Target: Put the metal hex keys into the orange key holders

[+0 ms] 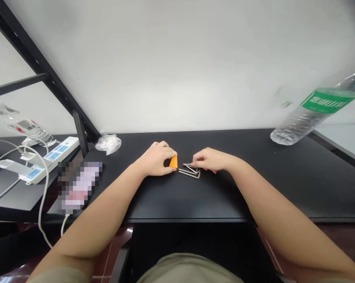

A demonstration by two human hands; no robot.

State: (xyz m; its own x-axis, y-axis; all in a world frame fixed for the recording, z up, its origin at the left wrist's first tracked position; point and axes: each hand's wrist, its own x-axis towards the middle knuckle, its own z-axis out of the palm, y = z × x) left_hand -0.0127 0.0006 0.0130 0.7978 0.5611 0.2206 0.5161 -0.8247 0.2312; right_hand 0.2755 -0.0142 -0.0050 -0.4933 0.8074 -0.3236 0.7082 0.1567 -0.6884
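Observation:
My left hand (155, 159) is closed around a small orange plastic piece (173, 162), gripping it between thumb and fingers at the middle of the black table. Just to its right lie several L-shaped metal hex keys (190, 174), close together with their long arms pointing left toward the orange piece. My right hand (212, 159) reaches in from the right, its fingers pinched at the upper end of the hex keys. One hex key appears to be in that pinch, but the fingertips partly hide it.
A large plastic bottle with a green label (329, 101) stands at the right. To the left are a crumpled clear bag (108, 144), a blurred-out phone (81, 186) with a cable, a white power strip (52, 161) and another bottle (30, 126). A white wall (177, 70) closes off the back.

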